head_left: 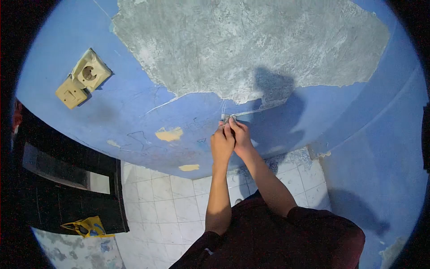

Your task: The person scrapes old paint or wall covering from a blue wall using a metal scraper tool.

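No readable text or labels

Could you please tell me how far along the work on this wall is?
The large grey patch looks already stripped of paint, judging by its ragged edge. In progress: the left hand and right hand hold a small grey object just below that edge, near pale scored lines. Blue paint surrounds the patch; if it all must go, much appears left, including around the yellowish spots lower down.

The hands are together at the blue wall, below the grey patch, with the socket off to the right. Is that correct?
Not quite: the head view shows the socket off to the left. The left hand and right hand are together at the blue wall, below the grey patch.
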`<action>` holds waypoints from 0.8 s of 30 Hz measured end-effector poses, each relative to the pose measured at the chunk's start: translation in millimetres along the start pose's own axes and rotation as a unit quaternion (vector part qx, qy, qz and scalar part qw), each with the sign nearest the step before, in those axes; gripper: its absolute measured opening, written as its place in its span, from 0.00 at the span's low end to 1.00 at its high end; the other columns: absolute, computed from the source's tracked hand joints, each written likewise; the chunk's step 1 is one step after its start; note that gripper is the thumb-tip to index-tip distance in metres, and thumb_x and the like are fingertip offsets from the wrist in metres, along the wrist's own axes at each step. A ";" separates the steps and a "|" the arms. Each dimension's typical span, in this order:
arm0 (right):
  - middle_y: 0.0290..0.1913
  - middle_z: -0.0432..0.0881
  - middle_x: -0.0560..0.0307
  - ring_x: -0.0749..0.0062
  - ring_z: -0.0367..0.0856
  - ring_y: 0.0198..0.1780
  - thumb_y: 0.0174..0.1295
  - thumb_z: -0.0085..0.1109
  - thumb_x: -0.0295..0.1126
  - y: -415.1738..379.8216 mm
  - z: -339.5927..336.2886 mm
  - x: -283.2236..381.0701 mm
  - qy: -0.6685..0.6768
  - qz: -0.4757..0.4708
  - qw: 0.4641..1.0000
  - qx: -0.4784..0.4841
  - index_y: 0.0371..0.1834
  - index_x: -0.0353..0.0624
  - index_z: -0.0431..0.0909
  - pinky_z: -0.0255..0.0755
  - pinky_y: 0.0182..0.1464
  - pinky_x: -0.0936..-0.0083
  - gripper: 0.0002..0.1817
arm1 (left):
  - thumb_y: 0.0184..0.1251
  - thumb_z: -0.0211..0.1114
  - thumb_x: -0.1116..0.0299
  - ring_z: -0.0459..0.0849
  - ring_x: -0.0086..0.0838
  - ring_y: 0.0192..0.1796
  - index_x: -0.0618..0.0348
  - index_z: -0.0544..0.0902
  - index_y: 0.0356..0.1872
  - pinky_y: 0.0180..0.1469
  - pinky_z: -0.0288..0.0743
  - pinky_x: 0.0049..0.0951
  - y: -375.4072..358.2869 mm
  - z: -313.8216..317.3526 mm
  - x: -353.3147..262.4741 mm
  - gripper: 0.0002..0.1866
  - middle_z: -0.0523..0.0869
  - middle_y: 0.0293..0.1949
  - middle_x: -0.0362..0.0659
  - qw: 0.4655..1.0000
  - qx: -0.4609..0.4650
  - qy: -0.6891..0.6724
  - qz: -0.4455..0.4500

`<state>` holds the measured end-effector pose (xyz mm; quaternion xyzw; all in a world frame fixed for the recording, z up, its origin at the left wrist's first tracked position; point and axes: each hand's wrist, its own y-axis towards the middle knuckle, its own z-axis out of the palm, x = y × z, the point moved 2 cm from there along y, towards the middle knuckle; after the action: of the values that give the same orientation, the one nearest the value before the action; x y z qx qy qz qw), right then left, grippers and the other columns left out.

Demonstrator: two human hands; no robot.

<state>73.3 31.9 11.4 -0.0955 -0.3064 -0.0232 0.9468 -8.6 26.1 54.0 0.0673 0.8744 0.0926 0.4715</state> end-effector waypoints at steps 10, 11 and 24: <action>0.48 0.82 0.51 0.68 0.81 0.47 0.69 0.57 0.38 -0.3 -9.1 -4.2 0.042 0.034 0.998 0.039 0.49 0.34 0.78 0.75 0.51 0.70 0.16 | 0.73 0.50 0.59 0.84 0.58 0.34 0.70 0.81 0.33 0.38 0.75 0.47 -7.8 6.6 8.3 0.22 0.83 0.29 0.64 0.998 -0.023 -0.057 -0.025; 0.47 0.81 0.52 0.69 0.80 0.46 0.70 0.56 0.38 0.4 -6.9 -1.3 0.025 0.036 0.998 0.045 0.47 0.35 0.78 0.76 0.50 0.71 0.15 | 0.72 0.50 0.60 0.84 0.60 0.36 0.70 0.81 0.33 0.38 0.76 0.49 -6.3 6.5 7.5 0.20 0.84 0.30 0.64 0.997 -0.021 -0.073 -0.027; 0.47 0.81 0.53 0.69 0.80 0.47 0.71 0.54 0.35 -5.8 -28.2 12.4 0.068 0.039 0.997 0.023 0.47 0.35 0.77 0.75 0.53 0.70 0.13 | 0.73 0.51 0.60 0.83 0.53 0.30 0.70 0.82 0.34 0.34 0.73 0.44 -11.4 32.5 0.2 0.21 0.83 0.26 0.62 0.997 -0.040 -0.069 0.019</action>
<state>99.0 20.9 -2.8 -0.0837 -0.2381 0.0148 0.9675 18.2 18.2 33.8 0.0709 0.8340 0.1314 0.5312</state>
